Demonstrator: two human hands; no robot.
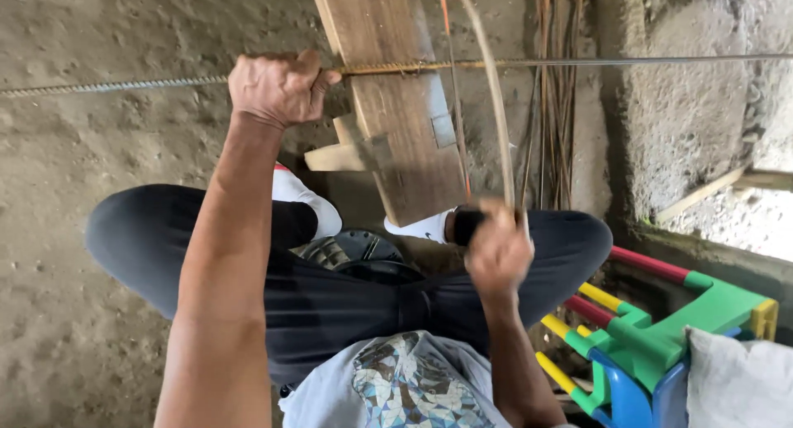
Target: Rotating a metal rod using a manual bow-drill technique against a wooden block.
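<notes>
A long ribbed steel bar runs across the view, lying on a wooden plank that slopes up from between my knees. My left hand is clenched around the bar just left of the plank. My right hand, blurred, grips the dark handle of a hacksaw whose thin bowed frame rises past the bar at the plank's right edge. I sit with knees spread in dark trousers.
A small wood block juts from the plank's left side. Thin rusty rods lie along a rough concrete wall on the right. A colourful plastic stool and a white sack sit at lower right. Bare dirt floor spreads left.
</notes>
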